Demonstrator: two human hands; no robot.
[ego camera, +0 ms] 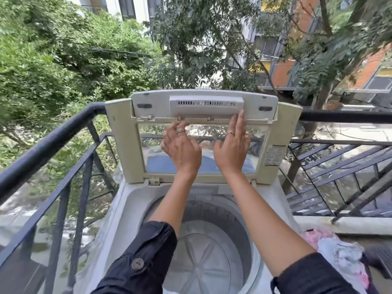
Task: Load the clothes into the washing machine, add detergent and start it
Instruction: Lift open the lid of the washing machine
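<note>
Touching the upright lid (118, 145), left hand (182, 149) loosely spread, right hand (232, 151) flat and spread, drum (203, 262) open below, railing (53, 143) close at left, clothes (339, 251) at right edge

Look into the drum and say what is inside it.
Only the ribbed base and bare wall of the drum show, with nothing on them. The sleeves hide its near edge, so that part cannot be judged.

floor (358, 240): balcony | washer (125, 209) stands in railing (53, 143) corner | pink-white clothes (337, 251) heaped just right of washer, support unclear
</note>
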